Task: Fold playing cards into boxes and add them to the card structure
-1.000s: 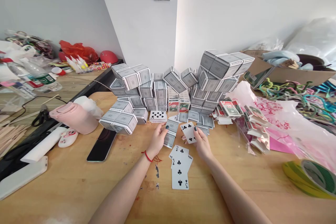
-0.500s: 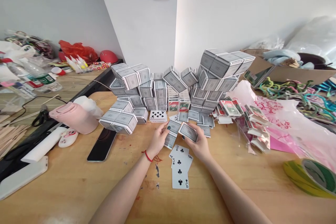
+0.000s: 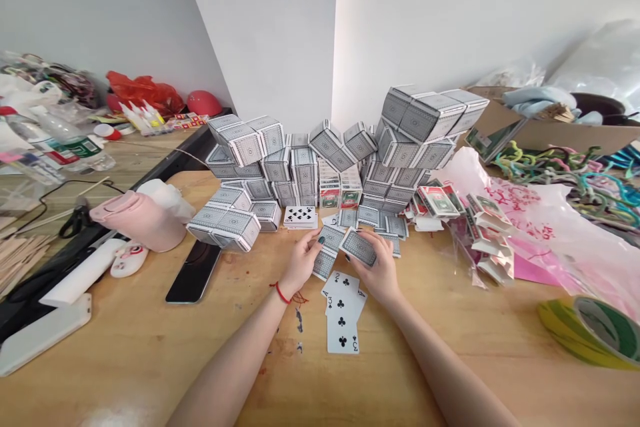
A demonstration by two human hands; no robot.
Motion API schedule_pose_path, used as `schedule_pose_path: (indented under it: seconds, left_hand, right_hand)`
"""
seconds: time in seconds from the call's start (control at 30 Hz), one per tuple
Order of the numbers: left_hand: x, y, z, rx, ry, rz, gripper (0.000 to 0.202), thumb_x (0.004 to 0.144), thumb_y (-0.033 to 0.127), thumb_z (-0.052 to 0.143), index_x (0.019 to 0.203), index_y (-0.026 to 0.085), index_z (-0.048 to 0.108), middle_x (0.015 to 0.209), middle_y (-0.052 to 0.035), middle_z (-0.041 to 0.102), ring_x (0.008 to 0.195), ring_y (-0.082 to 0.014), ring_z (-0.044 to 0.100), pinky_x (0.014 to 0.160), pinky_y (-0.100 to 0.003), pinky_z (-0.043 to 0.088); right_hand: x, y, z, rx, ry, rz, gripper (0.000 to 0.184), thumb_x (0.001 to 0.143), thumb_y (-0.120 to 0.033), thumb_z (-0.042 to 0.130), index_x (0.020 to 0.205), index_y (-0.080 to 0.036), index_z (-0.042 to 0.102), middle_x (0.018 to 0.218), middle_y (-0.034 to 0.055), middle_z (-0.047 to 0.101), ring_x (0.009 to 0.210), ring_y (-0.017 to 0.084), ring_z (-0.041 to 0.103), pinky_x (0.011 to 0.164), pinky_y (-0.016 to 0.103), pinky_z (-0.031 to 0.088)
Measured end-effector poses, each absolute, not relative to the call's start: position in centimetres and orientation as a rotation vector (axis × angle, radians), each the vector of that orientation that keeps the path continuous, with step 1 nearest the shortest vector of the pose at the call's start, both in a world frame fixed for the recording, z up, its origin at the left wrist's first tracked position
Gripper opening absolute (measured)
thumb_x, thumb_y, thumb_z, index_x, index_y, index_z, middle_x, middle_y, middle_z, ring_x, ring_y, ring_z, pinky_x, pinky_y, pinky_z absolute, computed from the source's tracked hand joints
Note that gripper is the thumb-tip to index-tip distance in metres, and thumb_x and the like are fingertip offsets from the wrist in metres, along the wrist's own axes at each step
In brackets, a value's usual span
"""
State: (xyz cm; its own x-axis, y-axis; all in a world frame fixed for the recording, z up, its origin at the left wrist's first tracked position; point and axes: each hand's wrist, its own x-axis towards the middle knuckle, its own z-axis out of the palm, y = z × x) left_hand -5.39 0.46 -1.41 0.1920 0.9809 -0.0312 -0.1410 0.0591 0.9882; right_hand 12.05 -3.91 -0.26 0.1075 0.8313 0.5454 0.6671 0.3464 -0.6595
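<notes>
My left hand, a red string on its wrist, pinches the edge of a grey-backed playing card. Just below it shows another grey-backed card; I cannot tell whether the two are joined. My right hand grips a grey-backed card or thin stack, tilted beside the left one. Face up on the table, nearer me, overlap a three of clubs, a two of clubs and a partly covered ace. Behind my hands, a face-up stack of cards lies by several scattered grey-backed cards.
Blocks made of cards are piled across the back, with a taller pile at right. A phone and pink bottle lie left. Opened card boxes, a plastic bag and yellow-green tape are right.
The view has shifted slightly, so the table appears a little higher in the frame. Both hands keep their cards in nearly the same place; the right fingers have shifted slightly along theirs.
</notes>
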Motion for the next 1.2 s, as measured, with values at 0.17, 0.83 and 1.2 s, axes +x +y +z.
schedule_pose_path:
  seconds: [0.17,0.83,1.2]
  left_hand:
    - [-5.46,0.39,-1.23,1.138,0.981,1.119,0.037,0.073,0.027,0.058,0.109,0.018,0.056,0.099,-0.0068,0.064,0.09,-0.0192,0.058,0.079,-0.03,0.045]
    - [-5.46,0.25,-1.4,1.229,0.988,1.109,0.047,0.075,0.034,0.056,0.119,0.017,0.05,0.086,-0.0067,0.064,0.085,-0.02,0.058,0.072,-0.029,0.046]
    - [-5.67,0.44,-1.39,1.423,1.037,1.074,0.045,0.08,0.033,0.048,0.122,0.016,0.047,0.121,-0.009,0.054,0.1,-0.0201,0.055,0.085,-0.034,0.046]
  right_hand:
    - [12.19,-3.85,-0.29,-1.376,-1.605,0.169,0.036,0.073,-0.03,0.057,0.108,-0.023,0.048,0.109,0.0093,0.056,0.102,0.027,0.05,0.087,0.044,0.032]
    - [11.85,-4.4,-0.54,-1.376,-1.731,0.235,0.037,0.074,-0.027,0.054,0.111,-0.025,0.048,0.111,0.0081,0.054,0.101,0.027,0.047,0.084,0.042,0.035]
    - [12.21,-4.08,-0.73,-1.309,-1.754,0.229,0.04,0.072,-0.027,0.057,0.111,-0.024,0.048,0.11,0.0083,0.056,0.1,0.026,0.049,0.084,0.043,0.035]
